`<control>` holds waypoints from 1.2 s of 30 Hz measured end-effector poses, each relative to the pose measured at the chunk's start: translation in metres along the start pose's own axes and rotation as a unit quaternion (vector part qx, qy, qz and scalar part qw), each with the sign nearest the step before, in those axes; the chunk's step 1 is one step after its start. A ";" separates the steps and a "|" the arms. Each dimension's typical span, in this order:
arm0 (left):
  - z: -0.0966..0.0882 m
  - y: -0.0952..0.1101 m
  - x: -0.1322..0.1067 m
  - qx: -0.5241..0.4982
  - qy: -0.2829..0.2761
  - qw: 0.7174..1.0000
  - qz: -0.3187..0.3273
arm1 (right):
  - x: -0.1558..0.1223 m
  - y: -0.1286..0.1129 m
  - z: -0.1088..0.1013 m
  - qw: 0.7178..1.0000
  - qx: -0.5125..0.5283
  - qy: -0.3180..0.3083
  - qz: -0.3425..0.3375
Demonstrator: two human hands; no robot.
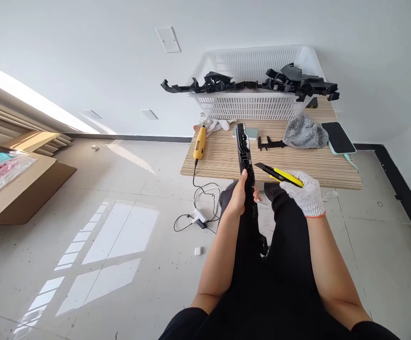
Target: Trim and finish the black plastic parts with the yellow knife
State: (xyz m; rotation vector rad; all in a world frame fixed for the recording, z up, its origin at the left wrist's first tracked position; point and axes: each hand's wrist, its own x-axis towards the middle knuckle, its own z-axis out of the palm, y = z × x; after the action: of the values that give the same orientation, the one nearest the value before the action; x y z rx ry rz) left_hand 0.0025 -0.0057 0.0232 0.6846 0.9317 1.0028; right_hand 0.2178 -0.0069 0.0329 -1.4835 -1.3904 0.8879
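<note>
My bare left hand (239, 194) is wrapped round a long black plastic part (244, 151), which stands up from between my legs and overlaps the table's front edge in view. In my right hand (305, 191), covered by a white knit glove with an orange hem, is a yellow and black utility knife (286, 176). Its dark blade end points left, close beside the plastic part; whether it touches cannot be made out. The lower end of the part is hard to separate from my black clothes.
A white basket (247, 106) of black plastic parts (290, 80) stands at the table's back. On the table (222, 165) lie a yellow rotary tool (199, 143), a caliper (271, 143), a grey cloth (306, 131), and a phone (338, 137). Cables and a power strip (201, 216) lie on the floor.
</note>
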 end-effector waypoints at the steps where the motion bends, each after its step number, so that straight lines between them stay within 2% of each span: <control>1: -0.001 0.001 -0.001 -0.015 -0.001 1.000 0.000 | 0.000 0.002 -0.003 1.000 -0.017 -0.002 -0.016; 5: -0.006 0.006 -0.005 -0.066 -0.013 0.998 0.012 | 0.001 0.008 -0.008 0.992 -0.099 0.002 -0.082; 9: -0.004 0.017 -0.008 -0.187 -0.026 0.982 -0.008 | 0.009 0.001 -0.006 0.988 -0.122 0.061 -0.074; 12: 0.004 0.031 -0.002 -0.238 -0.032 0.971 -0.011 | 0.033 -0.014 -0.008 0.991 -0.104 0.055 -0.062; 15: 0.009 0.044 0.013 -0.228 -0.048 0.972 -0.016 | 0.069 -0.031 -0.010 0.996 -0.065 0.001 -0.064; 19: 0.000 0.044 0.031 -0.211 -0.046 0.976 -0.019 | 0.096 -0.033 -0.001 0.999 0.023 0.020 -0.023; 22: -0.010 0.032 0.032 -0.223 -0.035 0.974 -0.015 | 0.089 -0.019 0.005 0.998 0.026 -0.004 0.051; 24: -0.011 0.025 0.028 -0.222 -0.026 0.975 -0.012 | 0.079 -0.010 0.006 0.997 -0.016 -0.042 0.065; 29: -0.006 0.023 0.015 -0.185 0.002 0.982 -0.045 | 0.063 -0.006 0.007 0.995 -0.062 -0.065 0.041; 34: -0.013 0.028 0.012 -0.198 0.009 0.979 -0.050 | 0.062 -0.011 0.013 0.993 -0.115 -0.011 0.006; 36: -0.016 0.029 0.012 -0.198 0.008 0.979 -0.050 | 0.063 -0.013 0.015 0.991 -0.131 -0.013 -0.005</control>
State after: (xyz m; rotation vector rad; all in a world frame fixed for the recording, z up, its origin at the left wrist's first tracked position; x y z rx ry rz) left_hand -0.0204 0.0175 0.0360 0.2918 0.7411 1.0647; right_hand 0.2066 0.0568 0.0442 -1.6630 -1.5786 0.7414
